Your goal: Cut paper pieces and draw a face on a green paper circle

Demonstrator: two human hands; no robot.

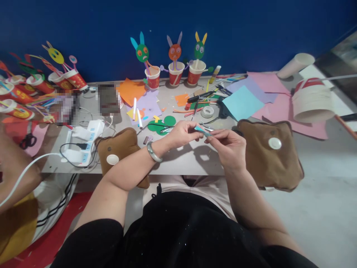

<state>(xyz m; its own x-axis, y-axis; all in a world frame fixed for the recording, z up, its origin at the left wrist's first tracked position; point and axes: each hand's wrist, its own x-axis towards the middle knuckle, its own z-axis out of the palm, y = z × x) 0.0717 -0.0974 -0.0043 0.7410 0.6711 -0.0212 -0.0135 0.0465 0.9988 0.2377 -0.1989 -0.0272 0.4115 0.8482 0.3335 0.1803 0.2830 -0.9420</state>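
Between both hands, above the table's front part, is a small light-blue paper strip [202,130]. My left hand [182,134], a bracelet on its wrist, pinches the strip from the left. From the other side my right hand [229,146] grips it between thumb and fingers. Beyond my left hand lie green paper circles [169,121] and a pair of white markers [137,113]. A roll of tape [207,111] rests past the strip, next to black pens [197,97]. To the right is a light-blue paper sheet [243,102].
Three paper cups with paper puppets [176,73] stand along the blue wall. A power strip [87,143] with cables lies left. Brown cushions [269,154] flank my arms. A paper cup stack [314,100] lies right. Another person's arm [16,171] reaches in at the left edge.
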